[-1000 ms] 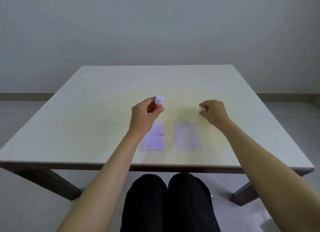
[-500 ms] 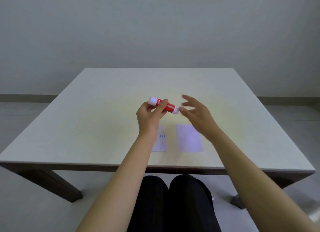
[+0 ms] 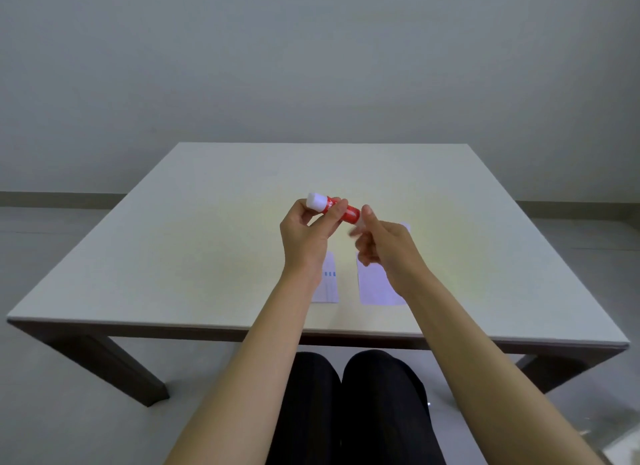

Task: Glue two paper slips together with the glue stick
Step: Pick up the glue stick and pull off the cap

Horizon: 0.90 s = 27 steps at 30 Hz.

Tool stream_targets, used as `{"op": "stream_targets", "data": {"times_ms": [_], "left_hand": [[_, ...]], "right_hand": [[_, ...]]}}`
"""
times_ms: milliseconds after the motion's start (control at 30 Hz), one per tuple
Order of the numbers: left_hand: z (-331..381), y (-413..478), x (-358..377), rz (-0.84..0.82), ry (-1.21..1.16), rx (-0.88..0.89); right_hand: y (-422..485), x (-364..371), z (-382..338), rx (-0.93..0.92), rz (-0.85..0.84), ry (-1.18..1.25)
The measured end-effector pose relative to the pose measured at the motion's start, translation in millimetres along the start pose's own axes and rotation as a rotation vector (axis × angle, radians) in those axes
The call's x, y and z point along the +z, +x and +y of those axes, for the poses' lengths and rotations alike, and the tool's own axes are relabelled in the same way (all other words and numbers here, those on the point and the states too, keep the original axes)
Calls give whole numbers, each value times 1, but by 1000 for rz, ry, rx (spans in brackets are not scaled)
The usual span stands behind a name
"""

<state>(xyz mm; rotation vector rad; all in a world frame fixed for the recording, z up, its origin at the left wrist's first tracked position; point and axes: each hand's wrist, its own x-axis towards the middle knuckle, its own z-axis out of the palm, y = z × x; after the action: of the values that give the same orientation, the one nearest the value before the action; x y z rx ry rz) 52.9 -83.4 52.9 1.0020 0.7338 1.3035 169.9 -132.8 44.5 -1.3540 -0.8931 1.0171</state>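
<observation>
red glue stick (image 3: pixel 337 210), white end up-left, held roughly level above table. 2 white paper slips flat near front edge: left slip (image 3: pixel 329 284) blue-marked, right slip (image 3: pixel 375 284) plain.

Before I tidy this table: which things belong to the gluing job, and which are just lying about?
Job:
red glue stick with white ends, in left hand
right hand at its end
two white paper slips

Lying about:
nothing on the white table

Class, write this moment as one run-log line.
left hand: holds glue stick | right hand: grips its end | paper slips: apart on table
</observation>
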Motion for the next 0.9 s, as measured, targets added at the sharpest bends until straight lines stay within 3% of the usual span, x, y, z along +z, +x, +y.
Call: {"op": "stream_targets", "data": {"times_ms": [133, 300, 500, 667, 733, 833, 900], "left_hand": [[4, 1, -1, -6, -66, -23], [9, -2, -2, -85, -25, -18], [14, 0, -10, -77, -92, -28], [15, -2, -14, -205, -116, -26], [15, -4, -14, -184, -123, -28], [15, -2, -16, -116, -143, -22], [16, -1, -18, -135, -143, -16]], "right_hand": [[-2, -1, 2, -79, -155, 260], [-3, 8, -7, 177, -20, 150], [-4, 6, -5, -83, -154, 281], [-5, 12, -10, 164, 9, 127], [-6, 12, -10, 117, 19, 118], [-8, 9, -6, -105, -103, 245], [-9, 8, -4, -117, -148, 251]]}}
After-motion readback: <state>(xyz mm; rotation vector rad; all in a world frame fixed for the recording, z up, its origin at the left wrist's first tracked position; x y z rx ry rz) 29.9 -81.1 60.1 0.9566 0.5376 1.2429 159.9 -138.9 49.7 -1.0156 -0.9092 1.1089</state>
